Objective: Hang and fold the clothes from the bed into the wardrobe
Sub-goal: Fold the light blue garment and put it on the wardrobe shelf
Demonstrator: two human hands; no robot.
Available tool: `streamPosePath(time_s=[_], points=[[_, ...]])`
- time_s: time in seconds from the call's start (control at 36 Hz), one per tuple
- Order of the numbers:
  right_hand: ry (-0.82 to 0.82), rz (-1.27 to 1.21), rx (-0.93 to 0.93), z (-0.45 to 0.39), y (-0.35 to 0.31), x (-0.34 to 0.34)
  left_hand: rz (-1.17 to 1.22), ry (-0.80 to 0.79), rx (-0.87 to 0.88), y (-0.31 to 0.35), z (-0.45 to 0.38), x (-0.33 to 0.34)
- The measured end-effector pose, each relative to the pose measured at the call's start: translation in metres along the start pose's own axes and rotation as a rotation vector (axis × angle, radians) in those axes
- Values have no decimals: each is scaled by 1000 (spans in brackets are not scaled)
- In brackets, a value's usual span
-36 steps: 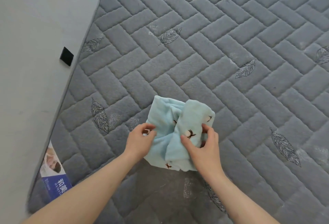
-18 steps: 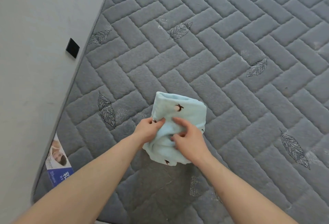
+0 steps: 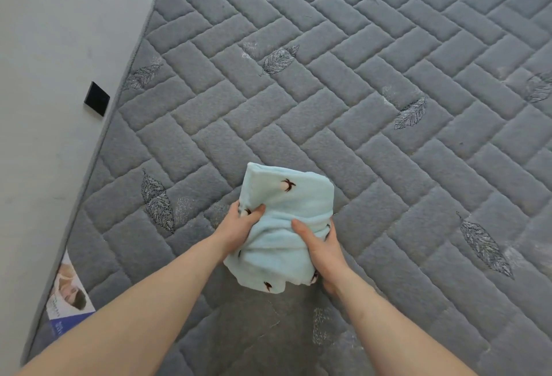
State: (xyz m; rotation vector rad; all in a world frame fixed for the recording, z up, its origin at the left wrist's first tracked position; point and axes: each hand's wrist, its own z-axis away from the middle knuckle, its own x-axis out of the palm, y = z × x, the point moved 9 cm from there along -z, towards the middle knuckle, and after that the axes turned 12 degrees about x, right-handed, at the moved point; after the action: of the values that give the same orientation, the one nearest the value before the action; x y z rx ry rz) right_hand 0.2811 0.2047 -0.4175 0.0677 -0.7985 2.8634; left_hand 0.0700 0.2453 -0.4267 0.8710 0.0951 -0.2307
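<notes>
Folding looks finished: left hand (image 3: pixel 239 226) and right hand (image 3: pixel 324 248) each grip a side of the pale blue garment (image 3: pixel 283 226), bundled compactly at the bed's (image 3: pixel 388 137) near edge. Next, probably, comes carrying it to the unseen wardrobe, keeping the folds together.

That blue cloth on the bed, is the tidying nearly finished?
Folded already: the light blue cloth is a compact bundle. In hand: the left hand and right hand both grip it over the grey mattress. Left: carrying it to the wardrobe, which is out of view. No other clothes show here.
</notes>
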Motion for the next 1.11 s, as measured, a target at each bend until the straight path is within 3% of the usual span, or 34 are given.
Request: streamPosePath(time_s=[0.08,0.31,0.56,0.94,1.11], points=[[-13,-39,21,23,-4,-3,115,-103,72,25,22,7],[22,-137,41,181,-12,-30,62,-233,106,98,146,16],[220,-259,-53,382,1,-83,-44,-502,168,176,300,65],[526,-570,-317,626,64,-221,-264,-835,486,269,502,253],[565,-557,-467,734,105,-287,-328,-1048,609,288,613,358]])
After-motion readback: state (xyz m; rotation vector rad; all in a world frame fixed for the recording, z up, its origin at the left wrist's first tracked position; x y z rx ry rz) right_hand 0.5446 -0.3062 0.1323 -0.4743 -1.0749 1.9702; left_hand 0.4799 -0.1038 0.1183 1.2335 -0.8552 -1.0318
